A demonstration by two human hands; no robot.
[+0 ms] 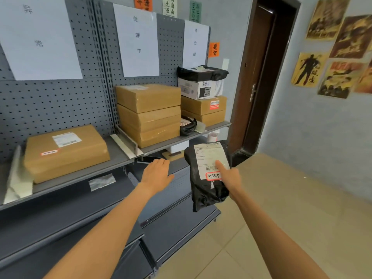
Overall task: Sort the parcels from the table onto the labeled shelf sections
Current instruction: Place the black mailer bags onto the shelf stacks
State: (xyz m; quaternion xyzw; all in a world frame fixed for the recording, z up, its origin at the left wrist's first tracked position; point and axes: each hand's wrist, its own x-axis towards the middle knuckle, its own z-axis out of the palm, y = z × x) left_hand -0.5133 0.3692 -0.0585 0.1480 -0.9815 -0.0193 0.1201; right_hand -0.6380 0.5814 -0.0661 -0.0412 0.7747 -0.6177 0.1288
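Note:
My right hand [231, 178] grips a black plastic mailer parcel [205, 190] with a white shipping label and a red-bordered sticker, held upright in front of the shelf's right end. My left hand [157, 174] hovers flat and empty, fingers apart, just below the grey shelf board [84, 174]. White paper signs [136, 41] on the pegboard mark three shelf sections. The left section holds one brown box [66, 152]. A stack of three brown boxes [149, 115] fills the middle section.
The right section carries two brown boxes [203, 109], a white box [199, 89] and a black bag [201, 72] on top; a small black mailer [187, 125] lies beside them. Lower dark shelves [80, 214] jut forward. A brown door [257, 77] stands right of the shelf.

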